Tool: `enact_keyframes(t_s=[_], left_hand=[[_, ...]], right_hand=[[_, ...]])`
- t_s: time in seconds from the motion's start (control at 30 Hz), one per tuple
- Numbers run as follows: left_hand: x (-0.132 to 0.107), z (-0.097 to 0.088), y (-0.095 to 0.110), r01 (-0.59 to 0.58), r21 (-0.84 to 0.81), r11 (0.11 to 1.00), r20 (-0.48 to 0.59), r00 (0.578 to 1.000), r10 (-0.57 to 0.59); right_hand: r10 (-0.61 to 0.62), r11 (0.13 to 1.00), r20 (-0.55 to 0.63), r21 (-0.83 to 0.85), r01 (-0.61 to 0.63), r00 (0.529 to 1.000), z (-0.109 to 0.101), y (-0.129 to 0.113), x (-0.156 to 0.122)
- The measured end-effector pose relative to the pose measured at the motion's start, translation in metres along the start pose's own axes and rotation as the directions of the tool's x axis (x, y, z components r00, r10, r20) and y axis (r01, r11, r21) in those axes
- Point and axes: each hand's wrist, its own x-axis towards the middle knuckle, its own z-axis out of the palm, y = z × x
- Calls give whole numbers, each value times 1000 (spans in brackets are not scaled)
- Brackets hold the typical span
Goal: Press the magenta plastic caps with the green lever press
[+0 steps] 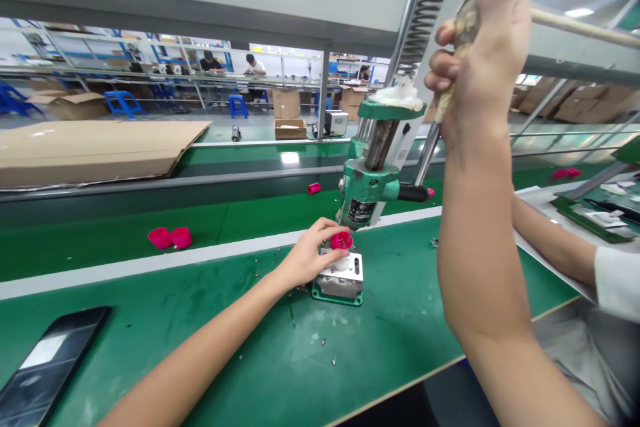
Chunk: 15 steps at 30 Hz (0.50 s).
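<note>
- Left hand (311, 257) is curled, and its fingers (325, 230) hold a magenta plastic cap (341, 240) from above. This cap sits on a metal die block (341, 278), right under the press head.
- Die block stands on a green base plate (336, 295), on top of a green workbench (390, 340).
- Right hand (483, 47) is raised high and closed firmly around the tan grip (463, 33) of a steel lever (427, 157).
- This lever goes down to a green hand press (373, 173), just behind the cap. A coil spring (425, 13) runs up beside its column, and a white cotton wad (395, 97) lies on its top.
- Small brown scraps (320, 340) are scattered around the base plate.
- Black tablet (50, 367) lies at the near left edge of the workbench.
- Farther away, on a green conveyor belt (100, 243), two magenta caps (170, 237) lie together, and another magenta cap (314, 188) lies alone.
- On the right, a co-worker's forearm (550, 233) with a white sleeve (617, 283) passes behind the right forearm.
- Far back, people (230, 65) sit at another line, near blue stools (123, 103) and cardboard boxes (286, 103).
</note>
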Motion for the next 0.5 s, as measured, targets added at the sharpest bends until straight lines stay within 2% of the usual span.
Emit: enact_keyframes(t_s=[0.23,0.37,0.43,0.5], left_hand=[[0,7,7,29,-88,996,27,999,-27],[-1,10,6,38,-142,989,31,999,-34],[-1,11,6,32,-145,989,29,999,-28],[-1,10,6,24,-134,991,30,999,-21]], right_hand=[[52,999,27,7,-52,998,1,-3,-1],[63,998,1,5,-63,998,4,-2,2],[-43,999,7,28,43,999,0,-10,-4],[-151,988,76,-23,154,986,-10,-25,-27]])
